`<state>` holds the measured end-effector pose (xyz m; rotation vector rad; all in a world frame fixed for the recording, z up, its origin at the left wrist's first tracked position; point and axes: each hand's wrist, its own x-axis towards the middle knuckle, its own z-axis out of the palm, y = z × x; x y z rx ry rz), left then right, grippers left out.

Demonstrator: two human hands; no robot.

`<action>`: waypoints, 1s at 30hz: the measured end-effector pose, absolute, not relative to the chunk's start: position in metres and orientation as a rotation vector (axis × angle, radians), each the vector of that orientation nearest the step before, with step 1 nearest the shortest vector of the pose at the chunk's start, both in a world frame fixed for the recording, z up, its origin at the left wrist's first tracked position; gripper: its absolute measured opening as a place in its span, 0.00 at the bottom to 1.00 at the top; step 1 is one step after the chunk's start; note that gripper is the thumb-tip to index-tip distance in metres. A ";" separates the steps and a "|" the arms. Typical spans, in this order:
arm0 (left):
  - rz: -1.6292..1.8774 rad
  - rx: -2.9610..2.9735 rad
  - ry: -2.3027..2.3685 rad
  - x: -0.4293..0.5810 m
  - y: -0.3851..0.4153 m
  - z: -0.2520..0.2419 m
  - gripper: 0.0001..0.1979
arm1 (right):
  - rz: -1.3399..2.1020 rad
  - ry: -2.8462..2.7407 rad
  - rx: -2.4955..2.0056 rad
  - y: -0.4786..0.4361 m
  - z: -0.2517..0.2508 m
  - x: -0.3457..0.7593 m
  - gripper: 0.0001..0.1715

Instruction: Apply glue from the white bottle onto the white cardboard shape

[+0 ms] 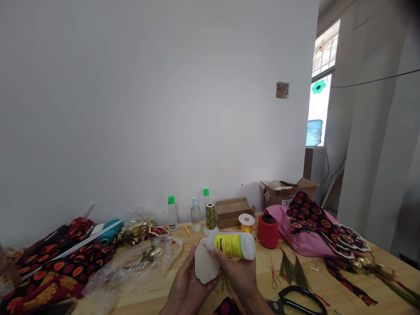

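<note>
My left hand [187, 280] is closed around the edge of a flat cream-white piece with a wavy outline [204, 265], its pale face turned towards me. In my right hand [242, 274] lies a white squeeze bottle with a yellow label [229, 246], tipped on its side. The bottle's nozzle end points left, over the top of the pale piece; whether it touches, and whether anything comes out, I cannot tell. Black-handled scissors [300, 294] lie just right of my right wrist. Olive-green tassels [297, 271] with red cords rest beyond them.
Along the wall stand bottles with green caps [171, 214], a clear bottle [196, 217], thread spools [210, 216], a red thread cone [267, 232] and cardboard boxes [232, 212]. Patterned fabric [70, 258] and plastic bags with brass bells [141, 262] fill the left. Pink wrapping [295, 243] lies right.
</note>
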<state>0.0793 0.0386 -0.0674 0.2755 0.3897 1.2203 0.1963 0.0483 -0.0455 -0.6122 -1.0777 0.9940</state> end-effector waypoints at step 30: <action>1.212 0.270 0.374 0.080 0.039 -0.067 0.12 | 1.002 -0.989 -0.625 0.042 -0.039 0.193 0.23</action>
